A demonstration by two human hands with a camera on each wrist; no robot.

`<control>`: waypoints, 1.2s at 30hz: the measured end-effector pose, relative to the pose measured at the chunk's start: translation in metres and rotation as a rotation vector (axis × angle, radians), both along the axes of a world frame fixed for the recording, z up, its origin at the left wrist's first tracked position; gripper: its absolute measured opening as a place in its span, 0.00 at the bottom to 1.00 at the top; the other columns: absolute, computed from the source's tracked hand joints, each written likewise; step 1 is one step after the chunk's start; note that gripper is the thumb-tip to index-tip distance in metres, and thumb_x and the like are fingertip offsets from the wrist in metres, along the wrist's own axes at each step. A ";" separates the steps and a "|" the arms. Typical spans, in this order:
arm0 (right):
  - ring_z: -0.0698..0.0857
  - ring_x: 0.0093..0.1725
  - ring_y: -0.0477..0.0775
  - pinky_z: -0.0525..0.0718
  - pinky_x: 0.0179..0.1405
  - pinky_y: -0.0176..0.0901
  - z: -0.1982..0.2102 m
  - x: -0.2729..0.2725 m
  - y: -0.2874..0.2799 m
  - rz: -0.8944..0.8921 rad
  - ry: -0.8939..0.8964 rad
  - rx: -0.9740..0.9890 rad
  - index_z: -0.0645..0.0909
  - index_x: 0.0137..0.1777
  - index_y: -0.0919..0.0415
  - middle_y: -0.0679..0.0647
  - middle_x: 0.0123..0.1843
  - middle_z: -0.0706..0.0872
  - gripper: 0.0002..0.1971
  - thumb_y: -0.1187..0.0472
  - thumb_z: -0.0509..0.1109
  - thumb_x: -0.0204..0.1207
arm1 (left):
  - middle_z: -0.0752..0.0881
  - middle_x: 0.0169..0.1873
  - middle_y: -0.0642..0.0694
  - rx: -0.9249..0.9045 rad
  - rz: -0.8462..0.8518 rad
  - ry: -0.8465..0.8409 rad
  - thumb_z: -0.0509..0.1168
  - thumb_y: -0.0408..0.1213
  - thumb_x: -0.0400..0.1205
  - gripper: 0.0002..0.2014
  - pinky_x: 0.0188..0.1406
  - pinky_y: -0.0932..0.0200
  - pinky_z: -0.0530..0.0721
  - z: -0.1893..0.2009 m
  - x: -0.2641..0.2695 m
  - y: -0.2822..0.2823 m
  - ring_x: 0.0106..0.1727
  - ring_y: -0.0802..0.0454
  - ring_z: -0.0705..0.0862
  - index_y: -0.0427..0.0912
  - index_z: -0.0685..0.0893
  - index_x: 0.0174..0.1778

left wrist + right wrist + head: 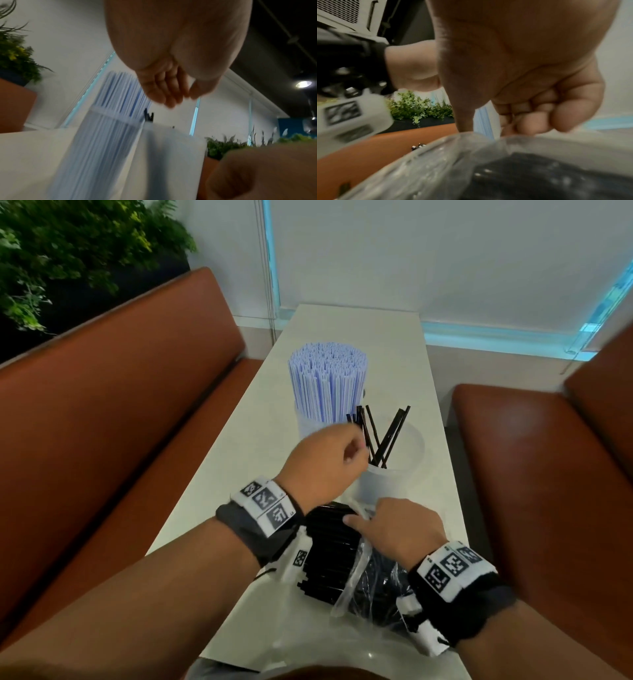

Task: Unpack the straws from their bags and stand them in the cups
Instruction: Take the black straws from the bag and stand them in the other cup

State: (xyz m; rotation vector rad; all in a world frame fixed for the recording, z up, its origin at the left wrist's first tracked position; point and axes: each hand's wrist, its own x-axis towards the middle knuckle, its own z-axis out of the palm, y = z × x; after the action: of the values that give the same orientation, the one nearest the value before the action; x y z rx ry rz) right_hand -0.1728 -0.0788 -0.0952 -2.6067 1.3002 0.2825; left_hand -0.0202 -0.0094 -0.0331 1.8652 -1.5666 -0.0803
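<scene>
Your left grip (329, 460), fingers curled with nothing visibly pinched, sits by the half-filled cup (394, 470); right grip (397, 529) pinches the bag (352, 580) on the desk (342, 323): hold its mouth wide, draw black straws (329, 559) out in small bunches.

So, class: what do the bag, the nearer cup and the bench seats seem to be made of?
Bag: thin clear plastic film, glossy; it crinkles and shows black straws inside.
Nearer cup: probably frosted translucent plastic; straws show dimly through.
Bench seats: smooth brown leather or vinyl, soft sheen.
</scene>
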 end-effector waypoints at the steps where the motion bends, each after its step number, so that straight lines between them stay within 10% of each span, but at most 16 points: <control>1: 0.80 0.34 0.48 0.68 0.27 0.43 -0.004 0.000 -0.002 0.000 -0.011 0.015 0.72 0.35 0.49 0.45 0.36 0.82 0.26 0.26 0.59 0.73 | 0.82 0.41 0.57 0.154 -0.042 -0.030 0.64 0.47 0.83 0.05 0.43 0.55 0.83 -0.011 0.000 0.007 0.41 0.59 0.81 0.52 0.83 0.47; 6: 0.83 0.41 0.51 0.72 0.32 0.44 -0.010 -0.001 -0.011 -0.057 -0.133 0.163 0.78 0.44 0.51 0.46 0.39 0.81 0.10 0.45 0.66 0.74 | 0.80 0.63 0.45 0.674 -0.254 -0.216 0.69 0.56 0.81 0.26 0.62 0.47 0.80 -0.061 -0.010 0.027 0.62 0.45 0.79 0.45 0.82 0.70; 19: 0.85 0.49 0.51 0.84 0.51 0.48 0.002 -0.005 -0.009 -0.048 -0.258 0.151 0.83 0.48 0.48 0.45 0.46 0.86 0.06 0.49 0.67 0.79 | 0.80 0.57 0.40 0.629 -0.287 -0.423 0.61 0.44 0.86 0.16 0.46 0.51 0.75 -0.072 -0.031 0.011 0.58 0.40 0.81 0.40 0.81 0.67; 27: 0.84 0.43 0.50 0.85 0.47 0.50 0.007 -0.005 -0.014 -0.015 -0.304 0.087 0.82 0.35 0.46 0.42 0.38 0.82 0.08 0.48 0.68 0.73 | 0.84 0.53 0.42 0.562 -0.227 -0.662 0.57 0.37 0.85 0.10 0.43 0.50 0.67 -0.054 -0.010 0.027 0.52 0.41 0.83 0.42 0.75 0.61; 36: 0.85 0.43 0.46 0.86 0.48 0.53 -0.009 -0.010 -0.019 -0.035 -0.444 0.151 0.81 0.45 0.42 0.43 0.42 0.85 0.03 0.47 0.67 0.78 | 0.81 0.49 0.47 0.591 -0.174 -0.659 0.54 0.44 0.88 0.10 0.46 0.50 0.72 -0.054 0.060 0.070 0.47 0.45 0.81 0.47 0.74 0.62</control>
State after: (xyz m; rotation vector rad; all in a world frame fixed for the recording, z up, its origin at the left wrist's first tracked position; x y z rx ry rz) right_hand -0.1827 -0.0973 -0.1043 -2.3364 1.1164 -0.1888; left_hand 0.0401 0.0609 -0.0869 2.3476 -2.3484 -0.0005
